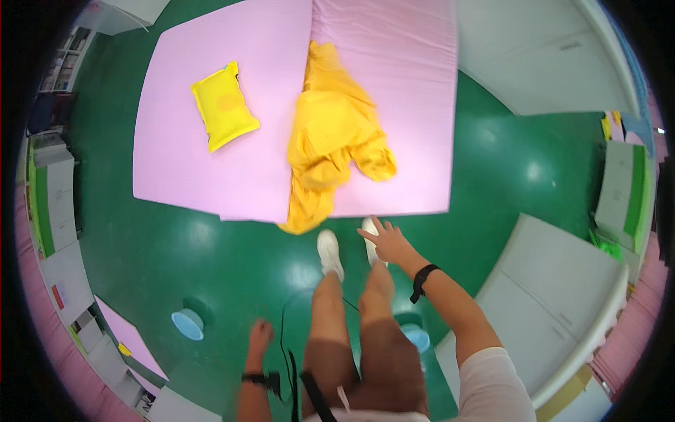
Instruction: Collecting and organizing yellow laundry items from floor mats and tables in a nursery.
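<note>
A crumpled orange-yellow cloth lies bunched on a pink surface, overhanging its near edge.

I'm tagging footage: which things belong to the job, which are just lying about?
Likely the job's:
- pink mat, near right hand
- yellow cloth bunched on it
- perhaps the yellow pillow-shaped item

Apparently lying about:
- round blue objects on floor

One left hand and one right hand make two; there are also two black wrist straps, two white shoes, two round light-blue objects, one yellow pillow and one heap of orange-yellow cloth.
</note>
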A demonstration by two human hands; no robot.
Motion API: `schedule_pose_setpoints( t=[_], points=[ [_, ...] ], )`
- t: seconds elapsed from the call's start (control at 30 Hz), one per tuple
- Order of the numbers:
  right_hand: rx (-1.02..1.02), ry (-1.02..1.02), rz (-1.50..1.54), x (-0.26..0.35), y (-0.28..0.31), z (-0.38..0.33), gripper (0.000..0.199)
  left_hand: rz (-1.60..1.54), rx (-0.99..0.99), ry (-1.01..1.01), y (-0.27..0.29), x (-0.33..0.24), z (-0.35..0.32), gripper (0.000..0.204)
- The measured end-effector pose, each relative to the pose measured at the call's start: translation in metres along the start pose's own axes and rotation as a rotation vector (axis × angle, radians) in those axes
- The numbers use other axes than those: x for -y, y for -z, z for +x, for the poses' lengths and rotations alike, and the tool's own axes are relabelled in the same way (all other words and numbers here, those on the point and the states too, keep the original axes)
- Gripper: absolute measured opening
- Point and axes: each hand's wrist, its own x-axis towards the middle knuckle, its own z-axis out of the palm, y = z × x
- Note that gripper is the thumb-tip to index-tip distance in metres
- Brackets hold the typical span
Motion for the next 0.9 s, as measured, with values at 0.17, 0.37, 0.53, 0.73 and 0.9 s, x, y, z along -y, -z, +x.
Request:
schedule_pose_setpoints(
  t=[0.17, 0.37, 0.53, 0.73, 0.9],
  points=[
    [-0.331, -0.211, -0.065, -0.084, 0.027, 0.273, 0.113, -0.058, -0.166, 0.505, -0.080, 0.133, 0.014, 0.022],
    [-0.054, -0.232, 0.191, -0.145, -0.084, 0.424, 0.077, -0.286, -0.089, 0.428, -0.180, 0.216, 0.010, 0.012],
    [0.345, 0.097, -0.262, -0.181, -0.141, 0.256, 0.023, -0.745, -0.048, 0.519, -0.222, 0.165, 0.002, 0.009],
    [1.004, -0.392, -0.511, -0.253, 0.070, -0.237, 0.036, -0.763, 0.081, 0.516, -0.213, 0.087, -0.201, 0.014],
    [1.083, -0.560, -0.572, -0.162, 0.285, -0.339, 0.036, -0.914, 0.077, 0.029, -0.287, 0.220, -0.329, 0.017]
  ],
)
